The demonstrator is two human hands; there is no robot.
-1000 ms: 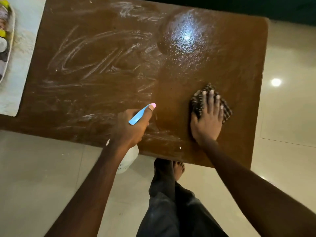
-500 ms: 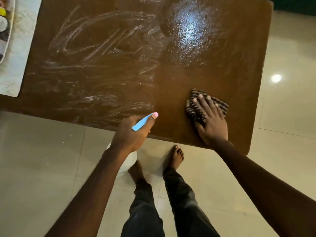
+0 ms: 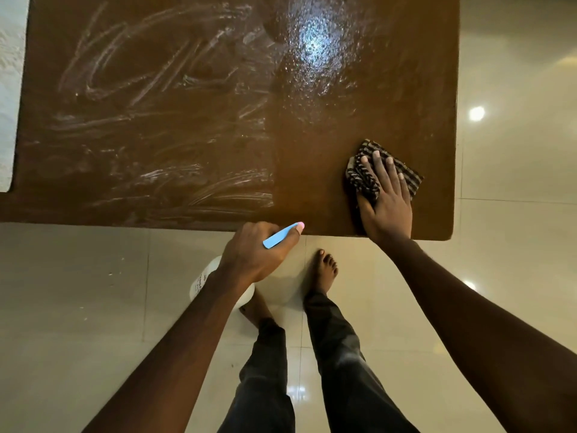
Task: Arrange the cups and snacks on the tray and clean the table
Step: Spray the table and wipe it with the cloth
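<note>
Right hand [image 3: 385, 198]: flat on the cloth [image 3: 363, 179], fingers straight and slightly spread, pressing it onto the bench [image 3: 187, 120].
Cloth: dark with pale stripes and bunched. It lies on the bench top near the front right corner, partly covered by the fingers.
Left hand [image 3: 253, 254]: curled round the top of a spray bottle [image 3: 199, 282], with 1 finger along the blue trigger [image 3: 278, 237]. It is just off the bench's near edge, above the floor [image 3: 78, 307].
Spray bottle: its white body hangs below the hand, partly hidden by the wrist. Its print is too small to read.
Bench: brown top with whitish smear streaks across the left half and a wet, shiny patch at the far middle. The surface around the cloth is plain.
Left edge: a white surface [image 3: 9, 89] sits against the bench.
Floor: glossy pale tiles with 2 bare feet [image 3: 324, 270] and dark trousers [image 3: 343, 354].
</note>
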